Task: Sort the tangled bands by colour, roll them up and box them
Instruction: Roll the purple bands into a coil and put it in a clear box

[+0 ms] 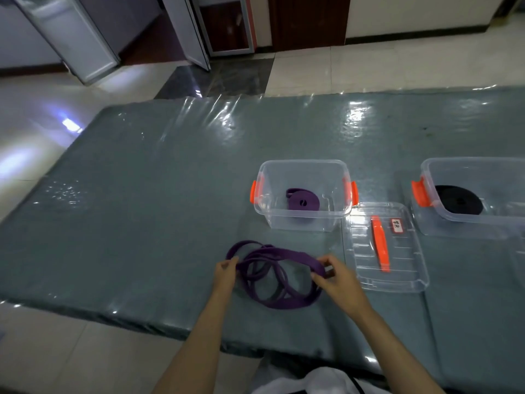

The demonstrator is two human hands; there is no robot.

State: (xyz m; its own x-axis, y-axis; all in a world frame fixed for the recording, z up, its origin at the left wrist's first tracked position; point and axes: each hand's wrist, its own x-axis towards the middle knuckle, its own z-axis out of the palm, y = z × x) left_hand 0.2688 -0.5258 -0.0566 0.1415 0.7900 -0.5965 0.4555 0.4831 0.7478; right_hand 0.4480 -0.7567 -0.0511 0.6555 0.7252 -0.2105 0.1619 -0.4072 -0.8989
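1. While we look down through the head camera, our left hand (225,273) pinches the left side of the loose purple band (272,275), and our right hand (336,275) grips its right end.
2. The band lies on the table (142,209) between both hands, its long axis running left to right.
3. The clear box (302,194) holding a rolled purple band (302,201) stands just beyond, nearer our right hand.
4. We judge rolling starts from the right end.
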